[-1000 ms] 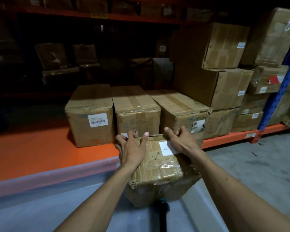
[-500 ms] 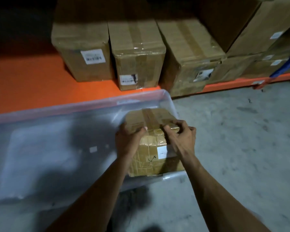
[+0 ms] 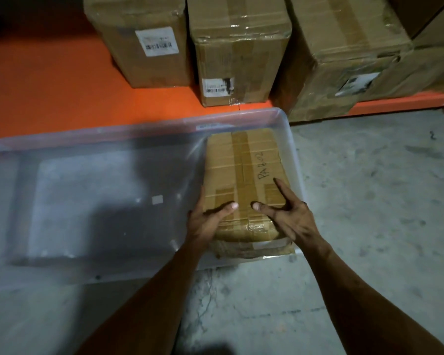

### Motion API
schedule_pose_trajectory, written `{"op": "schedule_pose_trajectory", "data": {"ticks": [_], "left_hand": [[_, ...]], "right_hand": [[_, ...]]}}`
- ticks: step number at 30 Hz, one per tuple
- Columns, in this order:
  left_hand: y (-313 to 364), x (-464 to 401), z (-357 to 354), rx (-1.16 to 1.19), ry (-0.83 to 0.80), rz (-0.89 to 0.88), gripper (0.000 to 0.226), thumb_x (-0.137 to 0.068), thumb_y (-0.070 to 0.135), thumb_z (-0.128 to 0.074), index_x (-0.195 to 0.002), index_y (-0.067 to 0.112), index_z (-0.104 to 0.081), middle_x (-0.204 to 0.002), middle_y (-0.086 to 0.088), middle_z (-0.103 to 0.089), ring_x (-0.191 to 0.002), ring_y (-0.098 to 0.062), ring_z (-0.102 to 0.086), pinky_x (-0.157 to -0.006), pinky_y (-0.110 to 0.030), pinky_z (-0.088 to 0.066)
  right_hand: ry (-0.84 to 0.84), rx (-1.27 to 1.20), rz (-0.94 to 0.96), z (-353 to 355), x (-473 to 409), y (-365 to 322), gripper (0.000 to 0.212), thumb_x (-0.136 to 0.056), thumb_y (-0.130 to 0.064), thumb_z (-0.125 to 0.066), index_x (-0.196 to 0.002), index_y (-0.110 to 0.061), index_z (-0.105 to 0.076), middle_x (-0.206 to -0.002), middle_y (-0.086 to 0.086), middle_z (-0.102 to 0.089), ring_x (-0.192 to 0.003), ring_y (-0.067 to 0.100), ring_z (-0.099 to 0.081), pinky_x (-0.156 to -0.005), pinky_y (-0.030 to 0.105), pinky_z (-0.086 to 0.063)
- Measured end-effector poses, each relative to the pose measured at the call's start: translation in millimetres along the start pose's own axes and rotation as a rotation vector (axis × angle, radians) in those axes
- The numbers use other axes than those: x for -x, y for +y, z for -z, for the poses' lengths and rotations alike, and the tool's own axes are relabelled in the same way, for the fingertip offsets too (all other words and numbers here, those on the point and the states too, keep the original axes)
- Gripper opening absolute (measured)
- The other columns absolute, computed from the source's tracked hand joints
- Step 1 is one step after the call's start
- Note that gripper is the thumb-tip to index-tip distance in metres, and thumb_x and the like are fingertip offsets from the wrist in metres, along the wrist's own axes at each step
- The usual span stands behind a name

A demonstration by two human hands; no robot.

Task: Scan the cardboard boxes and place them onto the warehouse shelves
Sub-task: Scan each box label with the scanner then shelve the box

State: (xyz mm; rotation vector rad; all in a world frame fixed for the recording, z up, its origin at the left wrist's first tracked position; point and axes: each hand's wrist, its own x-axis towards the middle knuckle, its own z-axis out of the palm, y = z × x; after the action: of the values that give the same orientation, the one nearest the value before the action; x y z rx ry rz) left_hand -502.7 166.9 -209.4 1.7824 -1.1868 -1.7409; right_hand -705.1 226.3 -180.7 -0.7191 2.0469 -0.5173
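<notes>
A tan cardboard box (image 3: 244, 175), sealed with brown tape and creased along its near edge, lies flat at the right end of a clear plastic bin (image 3: 294, 160), "PA802" handwritten on top. The left hand (image 3: 208, 221) grips its left near corner; the right hand (image 3: 290, 213) rests spread-fingered on top. Behind, 3 boxes (image 3: 236, 47) with barcode labels stand on an orange shelf (image 3: 49, 93).

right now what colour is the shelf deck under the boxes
Bright orange shelf deck, clearest in the head view, left of the cardboard boxes.

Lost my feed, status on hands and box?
Both hands, left hand and right hand, on taped box. Box inside clear bin. Shelf front open.
</notes>
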Motion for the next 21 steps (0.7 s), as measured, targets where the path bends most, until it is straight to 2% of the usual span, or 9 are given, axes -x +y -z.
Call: {"op": "schedule_pose_trajectory", "data": {"ticks": [2, 3, 7, 8, 11, 15, 17, 19, 21], "left_hand": [[-1.9, -5.2, -2.0, 0.068, -0.012, -0.011, 0.09, -0.066, 0.03, -0.091, -0.133, 0.056, -0.037, -0.103, 0.021, -0.07, -0.095, 0.004, -0.068, -0.082, -0.023, -0.056], [-1.0, -4.9, -2.8, 0.07, -0.024, -0.024, 0.085, -0.066, 0.027, -0.092, -0.129, 0.053, -0.04, -0.105, 0.018, -0.072, -0.096, 0.001, -0.069, -0.08, -0.023, -0.056], [8.7, 8.7, 0.4, 0.097, -0.017, -0.093, 0.079, -0.068, 0.01, -0.09, -0.134, 0.032, -0.052, -0.11, 0.008, -0.074, -0.098, -0.004, -0.07, -0.076, -0.019, -0.058], [14.8, 14.2, 2.6, 0.108, -0.027, -0.106, 0.078, -0.068, 0.008, -0.089, -0.134, 0.029, -0.053, -0.11, 0.007, -0.074, -0.099, -0.005, -0.07, -0.08, -0.022, -0.059], [41.3, 43.3, 14.4, 0.078, -0.092, -0.109, 0.079, -0.068, 0.012, -0.09, -0.135, 0.029, -0.053, -0.114, 0.008, -0.073, -0.105, -0.008, -0.069, -0.092, -0.032, -0.057], [85.4, 93.3, 37.4, 0.007, -0.165, -0.085, 0.083, -0.067, 0.024, -0.092, -0.137, 0.036, -0.049, -0.116, 0.01, -0.072, -0.111, -0.01, -0.067, -0.101, -0.041, -0.052], [121.3, 120.7, 47.9, -0.01, -0.175, -0.066, 0.084, -0.067, 0.026, -0.092, -0.137, 0.037, -0.048, -0.11, 0.014, -0.073, -0.105, -0.001, -0.067, -0.099, -0.027, -0.052], [166.7, 157.1, 62.2, -0.002, -0.192, -0.055, 0.08, -0.068, 0.021, -0.09, -0.131, 0.043, -0.044, -0.1, 0.021, -0.069, -0.091, 0.012, -0.063, -0.082, -0.005, -0.049], [208.3, 189.7, 77.5, 0.011, -0.212, -0.088, 0.082, -0.069, 0.016, -0.089, -0.137, 0.036, -0.047, -0.097, 0.021, -0.068, -0.083, 0.015, -0.064, -0.071, -0.001, -0.045]], "right_hand": [[-0.004, -0.084, 0.021, -2.4, -2.2, 4.4, 0.097, -0.071, -0.057, -0.088, -0.155, -0.048, -0.039, -0.127, -0.012, -0.065, -0.118, 0.003, -0.056, -0.097, 0.013, -0.038], [0.01, -0.085, 0.031, -2.3, -2.2, 4.9, 0.096, -0.073, -0.054, -0.088, -0.155, -0.046, -0.04, -0.119, -0.014, -0.064, -0.112, 0.0, -0.054, -0.094, 0.01, -0.037], [0.047, -0.065, 0.038, 4.3, 9.1, 0.9, 0.097, -0.068, -0.063, -0.088, -0.152, -0.05, -0.043, -0.099, -0.015, -0.068, -0.086, -0.002, -0.063, -0.076, 0.0, -0.042], [0.052, -0.078, 0.035, 7.7, 14.0, -2.0, 0.1, -0.065, -0.065, -0.089, -0.153, -0.047, -0.044, -0.099, -0.017, -0.068, -0.088, -0.004, -0.064, -0.081, 0.002, -0.046], [0.044, -0.119, 0.011, 23.2, 40.4, -12.9, 0.113, -0.056, -0.073, -0.089, -0.154, -0.04, -0.044, -0.108, -0.017, -0.073, -0.108, 0.003, -0.069, -0.106, 0.026, -0.052], [0.063, -0.136, 0.007, 52.3, 102.2, -46.5, 0.113, -0.059, -0.069, -0.09, -0.156, -0.034, -0.044, -0.115, -0.019, -0.073, -0.109, -0.001, -0.068, -0.107, 0.027, -0.051], [0.079, -0.131, 0.007, 71.2, 135.0, -73.0, 0.111, -0.062, -0.066, -0.09, -0.157, -0.031, -0.043, -0.113, -0.021, -0.071, -0.108, -0.001, -0.067, -0.108, 0.025, -0.05], [0.103, -0.129, 0.01, 94.7, 172.5, -106.8, 0.109, -0.062, -0.066, -0.09, -0.155, -0.031, -0.045, -0.109, -0.022, -0.071, -0.107, -0.002, -0.067, -0.108, 0.024, -0.049], [0.14, -0.133, 0.016, 117.4, 210.2, -141.0, 0.106, -0.062, -0.065, -0.09, -0.154, -0.032, -0.048, -0.112, -0.019, -0.073, -0.107, -0.002, -0.067, -0.107, 0.023, -0.05]]}}
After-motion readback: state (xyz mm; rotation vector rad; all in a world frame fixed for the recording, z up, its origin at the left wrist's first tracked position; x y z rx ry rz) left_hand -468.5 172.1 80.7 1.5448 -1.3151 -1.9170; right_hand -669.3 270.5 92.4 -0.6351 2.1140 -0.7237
